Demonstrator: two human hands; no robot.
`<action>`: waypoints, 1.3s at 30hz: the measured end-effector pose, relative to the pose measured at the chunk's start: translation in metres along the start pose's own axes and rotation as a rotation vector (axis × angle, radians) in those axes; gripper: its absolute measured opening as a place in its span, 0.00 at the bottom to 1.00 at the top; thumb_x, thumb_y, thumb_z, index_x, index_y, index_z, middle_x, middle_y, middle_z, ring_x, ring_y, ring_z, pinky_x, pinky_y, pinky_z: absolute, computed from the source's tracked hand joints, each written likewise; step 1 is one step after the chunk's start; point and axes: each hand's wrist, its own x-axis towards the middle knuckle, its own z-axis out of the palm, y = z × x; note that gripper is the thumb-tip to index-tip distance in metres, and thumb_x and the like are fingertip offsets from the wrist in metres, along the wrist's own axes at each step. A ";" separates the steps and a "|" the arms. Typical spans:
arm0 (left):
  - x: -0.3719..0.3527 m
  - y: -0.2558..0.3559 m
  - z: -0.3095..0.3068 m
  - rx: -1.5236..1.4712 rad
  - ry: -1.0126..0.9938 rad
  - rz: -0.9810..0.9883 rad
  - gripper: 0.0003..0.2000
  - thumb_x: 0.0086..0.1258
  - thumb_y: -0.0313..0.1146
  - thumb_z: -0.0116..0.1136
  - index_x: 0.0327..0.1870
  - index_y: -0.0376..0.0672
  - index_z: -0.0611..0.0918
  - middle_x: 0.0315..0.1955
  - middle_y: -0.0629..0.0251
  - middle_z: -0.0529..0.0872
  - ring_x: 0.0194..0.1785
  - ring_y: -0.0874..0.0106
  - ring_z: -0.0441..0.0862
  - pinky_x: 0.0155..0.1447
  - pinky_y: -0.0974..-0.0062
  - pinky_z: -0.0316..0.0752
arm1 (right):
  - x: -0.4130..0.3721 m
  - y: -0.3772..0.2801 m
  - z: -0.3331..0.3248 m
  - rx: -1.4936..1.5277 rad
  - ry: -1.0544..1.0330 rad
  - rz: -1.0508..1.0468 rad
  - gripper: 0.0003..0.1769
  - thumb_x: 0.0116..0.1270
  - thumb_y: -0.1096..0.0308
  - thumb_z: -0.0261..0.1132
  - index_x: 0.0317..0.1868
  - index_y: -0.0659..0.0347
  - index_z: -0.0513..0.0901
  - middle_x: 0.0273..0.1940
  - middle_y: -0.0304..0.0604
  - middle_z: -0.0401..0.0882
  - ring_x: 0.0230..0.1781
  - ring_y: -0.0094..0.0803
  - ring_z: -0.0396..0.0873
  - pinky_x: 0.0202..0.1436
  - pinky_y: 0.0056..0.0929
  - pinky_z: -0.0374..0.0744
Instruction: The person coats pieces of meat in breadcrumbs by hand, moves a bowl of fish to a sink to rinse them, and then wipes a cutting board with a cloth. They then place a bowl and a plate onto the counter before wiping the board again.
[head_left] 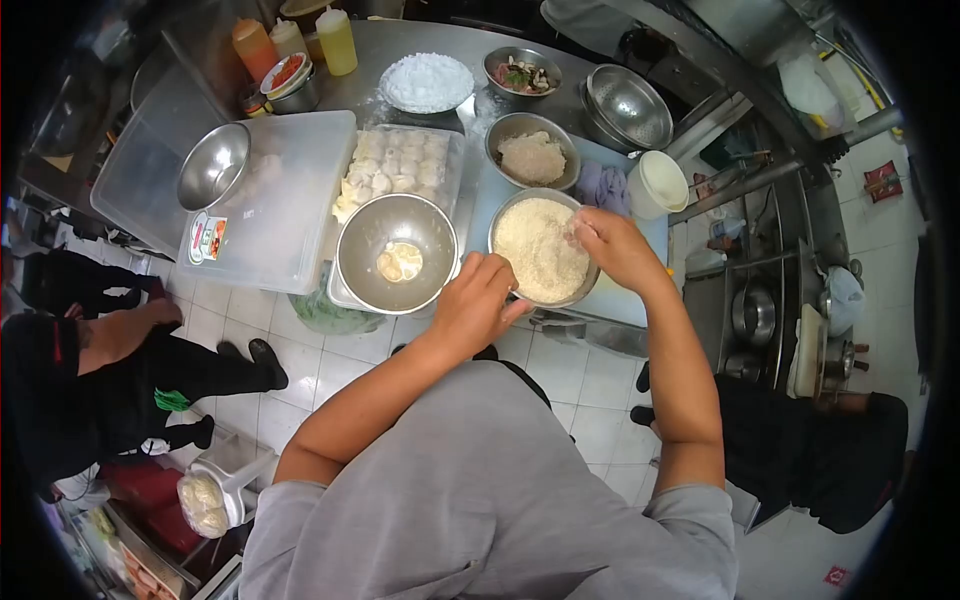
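Note:
A metal bowl of pale crumbs stands near the table's front edge. My right hand is at its right side, fingers pinched over the crumbs; what they hold is too small to name. My left hand lies between this bowl and a larger metal bowl, its fingers curled by the crumb bowl's left rim. A few pale pieces rest in the larger bowl. Behind it, a plastic tray holds several pale, floury pieces. Another bowl with a pale mixture sits behind the crumbs.
A plate of white powder, a bowl of mixed food, stacked metal bowls and squeeze bottles stand at the back. A plastic lid carries an empty bowl. People in black stand left and right.

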 end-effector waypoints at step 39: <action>0.000 0.004 0.004 0.047 0.012 -0.007 0.17 0.45 0.32 0.74 0.31 0.40 0.77 0.39 0.62 0.77 0.40 0.61 0.74 0.41 0.68 0.71 | 0.026 0.021 0.041 -0.166 -0.180 -0.081 0.14 0.62 0.61 0.56 0.32 0.65 0.79 0.34 0.57 0.80 0.37 0.55 0.78 0.43 0.45 0.74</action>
